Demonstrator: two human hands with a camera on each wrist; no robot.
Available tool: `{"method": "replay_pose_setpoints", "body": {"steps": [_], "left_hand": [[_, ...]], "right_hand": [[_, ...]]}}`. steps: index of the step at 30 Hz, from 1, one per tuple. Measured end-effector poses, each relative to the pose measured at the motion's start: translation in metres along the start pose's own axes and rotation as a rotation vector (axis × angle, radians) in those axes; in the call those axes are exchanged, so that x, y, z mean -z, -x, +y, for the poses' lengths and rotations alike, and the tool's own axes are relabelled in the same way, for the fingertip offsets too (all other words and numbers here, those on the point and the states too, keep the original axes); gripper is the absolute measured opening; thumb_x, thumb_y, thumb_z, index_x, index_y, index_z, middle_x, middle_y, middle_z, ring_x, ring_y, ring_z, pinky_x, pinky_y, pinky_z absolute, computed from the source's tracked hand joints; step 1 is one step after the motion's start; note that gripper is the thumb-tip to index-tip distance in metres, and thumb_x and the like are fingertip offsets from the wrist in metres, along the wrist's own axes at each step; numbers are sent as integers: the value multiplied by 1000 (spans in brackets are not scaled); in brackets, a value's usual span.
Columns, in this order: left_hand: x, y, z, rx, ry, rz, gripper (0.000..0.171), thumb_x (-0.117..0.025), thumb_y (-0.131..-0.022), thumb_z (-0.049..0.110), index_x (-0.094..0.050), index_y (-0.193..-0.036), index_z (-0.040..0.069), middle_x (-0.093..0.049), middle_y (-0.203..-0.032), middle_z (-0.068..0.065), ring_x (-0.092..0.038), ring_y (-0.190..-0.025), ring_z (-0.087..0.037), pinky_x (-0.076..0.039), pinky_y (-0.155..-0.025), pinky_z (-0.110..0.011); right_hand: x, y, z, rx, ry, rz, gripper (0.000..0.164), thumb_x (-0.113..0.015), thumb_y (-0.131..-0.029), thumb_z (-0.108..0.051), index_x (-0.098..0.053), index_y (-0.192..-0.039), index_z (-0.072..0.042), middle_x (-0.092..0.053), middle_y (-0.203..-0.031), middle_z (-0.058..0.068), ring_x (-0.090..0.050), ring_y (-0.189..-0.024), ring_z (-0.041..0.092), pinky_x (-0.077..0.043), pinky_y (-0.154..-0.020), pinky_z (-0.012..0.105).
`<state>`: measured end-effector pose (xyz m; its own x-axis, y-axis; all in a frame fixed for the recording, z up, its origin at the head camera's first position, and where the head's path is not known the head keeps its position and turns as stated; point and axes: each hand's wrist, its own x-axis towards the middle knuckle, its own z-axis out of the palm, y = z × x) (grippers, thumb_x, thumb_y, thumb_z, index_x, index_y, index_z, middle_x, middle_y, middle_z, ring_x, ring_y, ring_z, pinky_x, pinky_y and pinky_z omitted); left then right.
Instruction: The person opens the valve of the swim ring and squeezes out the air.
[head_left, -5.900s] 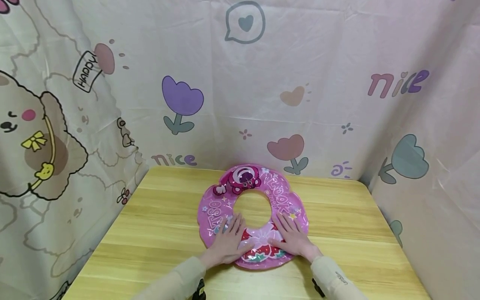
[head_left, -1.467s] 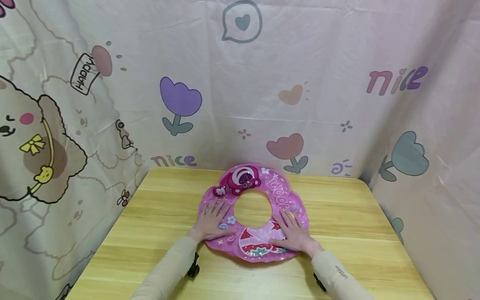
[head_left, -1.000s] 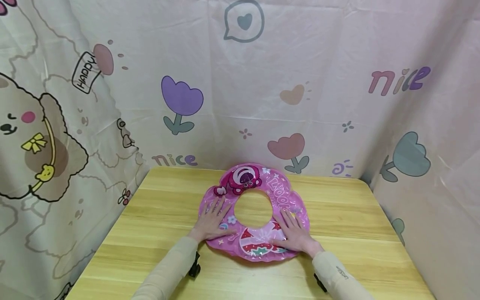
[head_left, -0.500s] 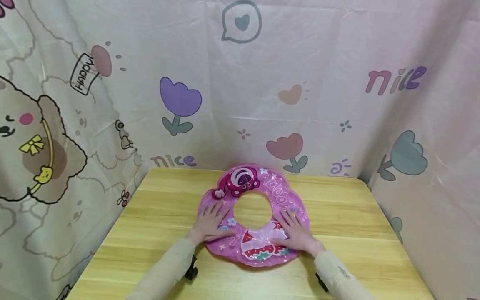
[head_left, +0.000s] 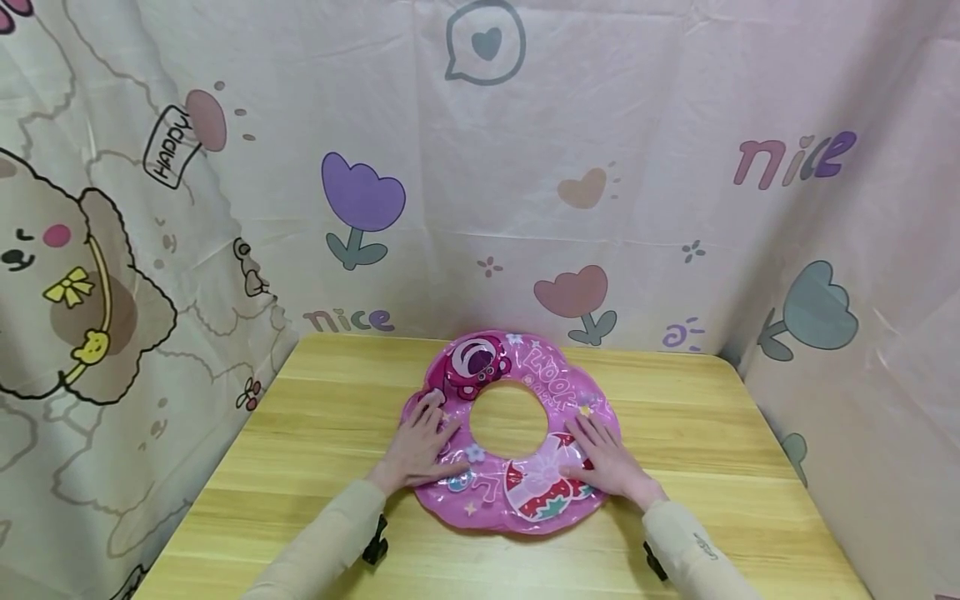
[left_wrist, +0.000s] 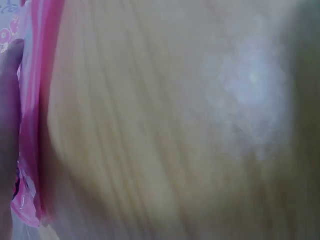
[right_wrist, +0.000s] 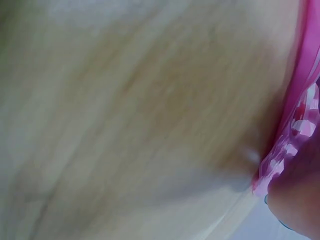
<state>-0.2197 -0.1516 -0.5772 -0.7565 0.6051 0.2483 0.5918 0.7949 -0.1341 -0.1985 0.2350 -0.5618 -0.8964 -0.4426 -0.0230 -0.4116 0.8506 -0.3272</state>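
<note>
A pink inflatable swim ring point(head_left: 502, 512), printed with a bear, letters and strawberries, lies flat on the wooden table. My left hand point(head_left: 418, 442) rests on its left side, fingers spread over the vinyl. On the right side lies my right hand point(head_left: 611, 460), fingers straight beside the strawberry print. In the left wrist view, part of the left hand point(left_wrist: 7, 130) shows against the ring's pink edge point(left_wrist: 41, 75). The right wrist view has the right hand point(right_wrist: 297, 192) at the corner, touching the ring point(right_wrist: 302, 60). Both palms hide the vinyl beneath them.
The light wooden table point(head_left: 697, 467) extends around the ring on both sides. A printed curtain point(head_left: 465, 192) hangs behind the table's far edge and along the left and right. Black straps sit at both wrists.
Over the last half second the ring has turned a little anticlockwise: the bear shifted left, the strawberries right. Compared with the oldest frame, my left hand lies farther left on the ring.
</note>
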Motion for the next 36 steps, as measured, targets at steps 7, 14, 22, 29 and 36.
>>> {"method": "replay_pose_setpoints", "body": {"steps": [7,14,22,29,36], "left_hand": [[4,6,5,80,144,-111,79,-47,-94,69,-44,-153,18,-33,-162,-24,-35,-150,-38,-31,-121,-59],[5,-2,2,-26,50,110,55,-60,-93,52,-65,-128,9,-70,-117,-16,-67,-110,-32,-56,-94,-46],[7,-12,-10,-107,-56,125,49,-64,-94,45,-67,-129,11,-66,-129,-12,-57,-126,-31,-43,-114,-48],[-3,-7,-21,82,103,-164,83,-49,-96,62,-33,-158,10,-19,-168,-20,-22,-155,-40,-24,-126,-55],[-11,-5,-24,165,206,-220,88,-47,-96,67,-26,-160,11,-14,-170,-16,-18,-157,-38,-17,-128,-56]], "right_hand": [[1,1,3,-17,-25,-5,91,-62,-94,-56,-23,-160,-7,-14,-168,21,-13,-155,47,-13,-125,64],[5,2,6,-24,0,39,84,-65,-95,-42,-27,-157,0,-19,-165,28,-17,-153,49,-14,-125,64],[3,-3,3,-95,-126,7,76,-53,-102,-35,-21,-156,8,-13,-163,35,-12,-151,54,-8,-123,68],[-3,-5,1,-151,-124,-76,102,-55,-94,-62,-13,-159,3,1,-167,30,1,-155,49,4,-125,66],[-8,-4,0,-156,-81,-53,104,-56,-91,-66,-15,-160,1,0,-167,30,0,-156,48,3,-125,66]]}}
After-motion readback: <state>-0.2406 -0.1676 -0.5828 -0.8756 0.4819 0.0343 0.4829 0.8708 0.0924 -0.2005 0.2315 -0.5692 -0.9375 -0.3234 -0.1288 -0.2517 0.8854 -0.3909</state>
